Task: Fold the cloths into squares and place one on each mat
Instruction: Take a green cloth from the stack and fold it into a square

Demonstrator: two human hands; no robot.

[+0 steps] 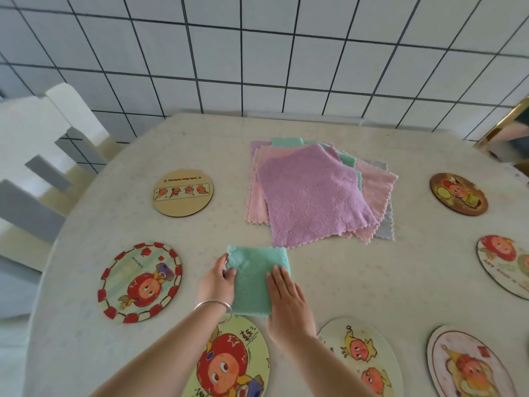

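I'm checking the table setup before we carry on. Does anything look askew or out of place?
Only the stack of unfolded cloths: its layers are fanned and twisted, corners poking out on all sides. The green cloth lies folded under the left hand and right hand. No mat, such as the red-bordered one, holds a cloth yet.

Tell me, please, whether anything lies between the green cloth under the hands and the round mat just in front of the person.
Nothing visible does. The green cloth lies under both hands, left hand and right hand, and its near edge already reaches the rim of the nearest mat; only bare tablecloth surrounds them.
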